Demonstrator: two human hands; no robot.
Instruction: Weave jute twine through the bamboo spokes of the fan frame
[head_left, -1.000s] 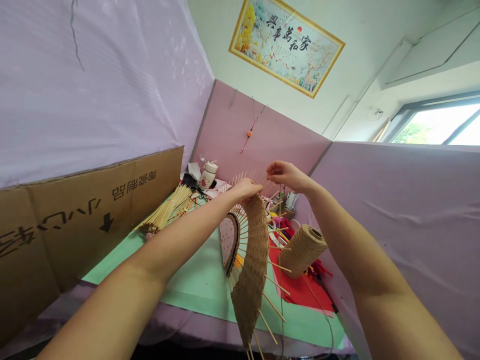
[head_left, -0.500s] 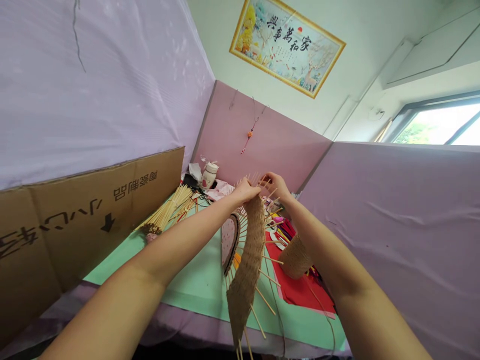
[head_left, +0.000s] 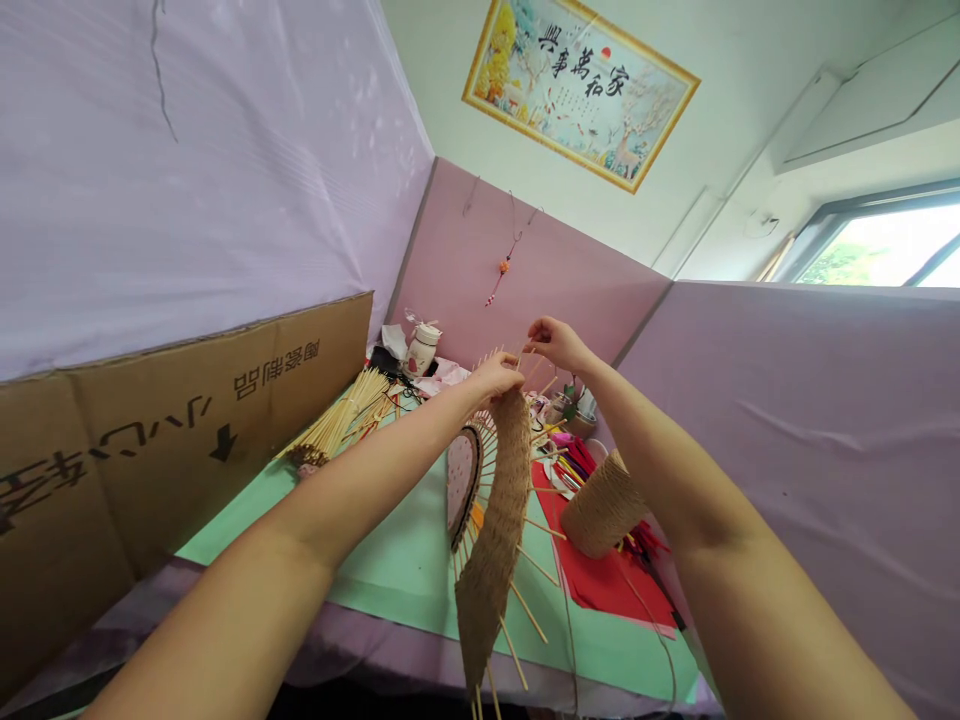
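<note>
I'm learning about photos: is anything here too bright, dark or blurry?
Head view: the grey-framed glass window glares mostly white; head view: dark shadow lies below the flat, mint-green sheet; head view: the brown, curved, woven band looks fairly sharp.

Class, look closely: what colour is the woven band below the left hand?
The woven band is tan-brown, seen best in the head view.

The right forearm (head_left: 675,470) totally blocks one end of the twine spool (head_left: 604,510), the lowest sticks (head_left: 493,690) on the woven piece (head_left: 499,530) run out of view, and honestly, whatever the right hand (head_left: 559,342) is pinching is too tiny to tell.
</note>
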